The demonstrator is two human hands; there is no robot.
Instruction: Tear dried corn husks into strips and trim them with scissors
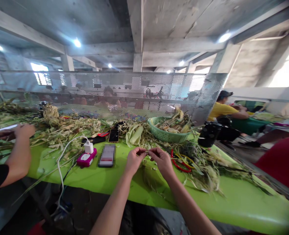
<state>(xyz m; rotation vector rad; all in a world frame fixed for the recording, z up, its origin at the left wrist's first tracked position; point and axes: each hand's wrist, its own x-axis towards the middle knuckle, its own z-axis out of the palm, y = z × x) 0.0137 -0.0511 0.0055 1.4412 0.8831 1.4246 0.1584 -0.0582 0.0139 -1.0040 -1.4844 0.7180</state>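
Over the green tabletop (pixel 125 179), my left hand (pixel 135 159) and my right hand (pixel 161 160) meet fingertip to fingertip. Both pinch something small and dark between them, too tiny to name. Bits of dry plant matter lie on the table below. Just right of my right hand are red-handled scissors (pixel 181 167), partly under dried husks (pixel 205 173). A pale green husk (pixel 134 134) rests beyond my hands. A phone (pixel 107 156) with a lit screen lies left of my left hand.
A green plastic basket (pixel 169 135) full of husks stands behind. A magenta power socket (pixel 86 158) with a white charger and cable sits left, a second phone (pixel 114 135) near it. A co-worker's arm (pixel 19 156) reaches in at far left. A perforated metal screen (pixel 110 94) borders the table.
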